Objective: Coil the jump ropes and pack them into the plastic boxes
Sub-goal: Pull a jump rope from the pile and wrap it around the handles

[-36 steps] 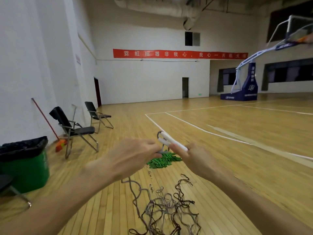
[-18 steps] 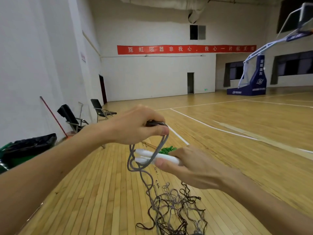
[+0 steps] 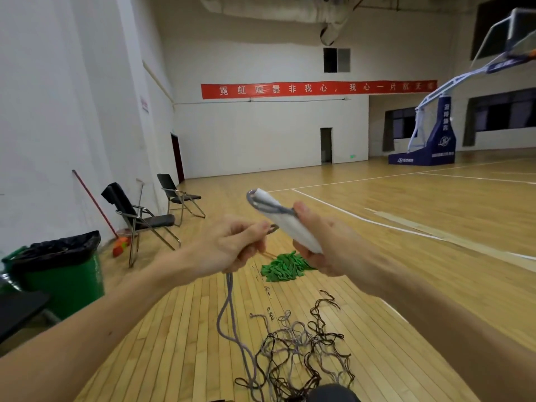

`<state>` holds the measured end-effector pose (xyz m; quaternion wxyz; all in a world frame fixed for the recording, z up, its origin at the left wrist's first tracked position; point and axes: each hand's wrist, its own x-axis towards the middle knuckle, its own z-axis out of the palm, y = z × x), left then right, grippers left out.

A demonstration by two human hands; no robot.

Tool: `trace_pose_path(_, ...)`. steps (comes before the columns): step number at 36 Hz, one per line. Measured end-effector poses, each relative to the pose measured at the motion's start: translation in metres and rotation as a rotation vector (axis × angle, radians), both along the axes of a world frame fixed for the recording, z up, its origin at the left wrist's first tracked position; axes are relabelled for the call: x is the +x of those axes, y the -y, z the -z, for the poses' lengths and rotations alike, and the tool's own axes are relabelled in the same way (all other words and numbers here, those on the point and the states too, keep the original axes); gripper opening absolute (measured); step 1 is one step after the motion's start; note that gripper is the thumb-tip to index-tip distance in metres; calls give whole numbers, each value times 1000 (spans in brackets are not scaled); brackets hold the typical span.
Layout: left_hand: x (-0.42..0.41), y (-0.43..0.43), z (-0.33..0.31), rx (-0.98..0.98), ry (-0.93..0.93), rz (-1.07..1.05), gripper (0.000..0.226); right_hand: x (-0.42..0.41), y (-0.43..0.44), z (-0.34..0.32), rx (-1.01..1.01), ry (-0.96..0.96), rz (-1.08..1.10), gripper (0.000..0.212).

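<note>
My right hand [image 3: 327, 245] grips the two white handles [image 3: 285, 224] of a jump rope, tilted up to the left, with a turn of grey rope [image 3: 268, 206] looped over their upper end. My left hand [image 3: 232, 249] pinches the same grey rope just left of the handles; two strands hang from it down to the floor [image 3: 229, 309]. A tangled pile of grey and dark brown jump ropes [image 3: 301, 349] lies on the wooden floor below my hands. No plastic box is in view.
A heap of green pieces [image 3: 285, 266] lies on the floor beyond my hands. A green bin with a black bag [image 3: 58, 274] stands at the left wall, with two folding chairs [image 3: 145, 219] and a red-handled mop [image 3: 95, 207]. A basketball stand [image 3: 429, 140] is far right.
My right hand has raised the handles and tilted them upward. My left hand has dropped from above the handles to beside them, laying a rope loop over their upper end.
</note>
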<state>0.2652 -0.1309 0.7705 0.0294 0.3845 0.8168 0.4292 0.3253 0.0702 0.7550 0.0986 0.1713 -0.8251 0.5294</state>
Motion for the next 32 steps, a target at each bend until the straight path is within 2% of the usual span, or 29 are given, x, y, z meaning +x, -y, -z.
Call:
trace_pose_path(4, 23, -8, 23, 6, -9, -65, 47, 8, 0, 3, -73, 62, 66, 69)
trace_pose_path(9, 51, -13, 37, -177, -397, -203, 18, 13, -4, 15, -81, 61, 228, 67)
trace_pose_path(12, 62, -4, 39, -211, -580, -279, 16, 10, -1, 24, -21, 19, 284, 73)
trace_pose_path(14, 63, 7, 38, -310, -735, -324, 22, 4, 5, 32, 80, -43, 327, 86)
trace_pose_path(17, 61, 16, 37, -459, -923, -307, 33, -2, 13, 43, 270, -132, 377, 77)
trace_pose_path(19, 60, 20, 34, -492, -978, -266, 36, -5, 16, 47, 356, -166, 385, 75)
trace_pose_path(22, 56, 24, 28, -529, -1025, -198, 40, -7, 16, 53, 468, -200, 383, 76)
trace_pose_path(26, 50, 25, 24, -545, -1065, -89, 22, -6, 16, 64, 565, -208, 319, 73)
trace_pose_path(28, 48, 25, 21, -491, -977, -67, 26, -3, 14, 66, 618, -214, 293, 71)
trace_pose_path(30, 48, 24, 19, -408, -828, -37, 35, 1, 13, 69, 665, -202, 235, 74)
trace_pose_path(32, 47, 22, 18, -329, -639, -5, 35, 7, 14, 73, 678, -179, 141, 80)
